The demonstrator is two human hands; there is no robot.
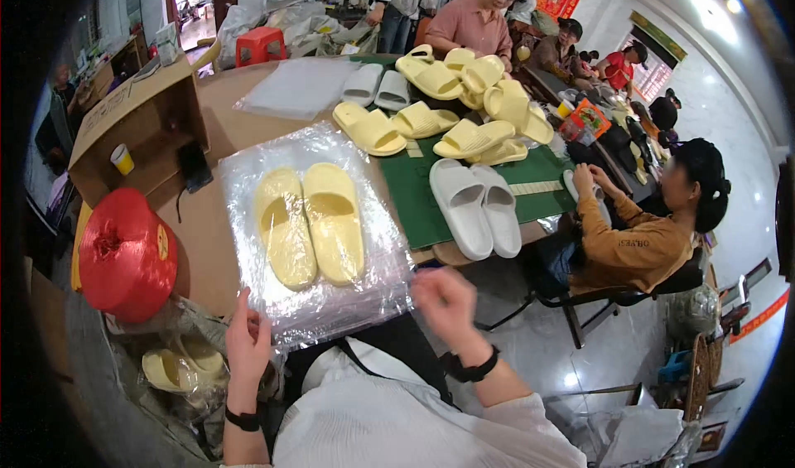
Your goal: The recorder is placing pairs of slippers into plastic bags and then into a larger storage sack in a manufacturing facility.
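Note:
A pair of pale yellow slide slippers [333, 224] lies side by side in or under clear plastic, on a stack of clear plastic bags [385, 236] at the table's near edge. My left hand [248, 340] is at the stack's lower left corner, index finger stretched up and thumb apart from it. By the lower right corner, my right hand [447, 304] is slightly blurred, with its fingers curled in near the plastic edge. What those fingers hold, if anything, does not show.
More yellow slippers [476, 137] pile on a green mat [406, 207], with white slippers [466, 207] nearer. At left stand a red twine roll [128, 257] and an open cardboard box [137, 120]. Below hangs a sack with bagged slippers [174, 373]. A co-worker [638, 228] sits at right.

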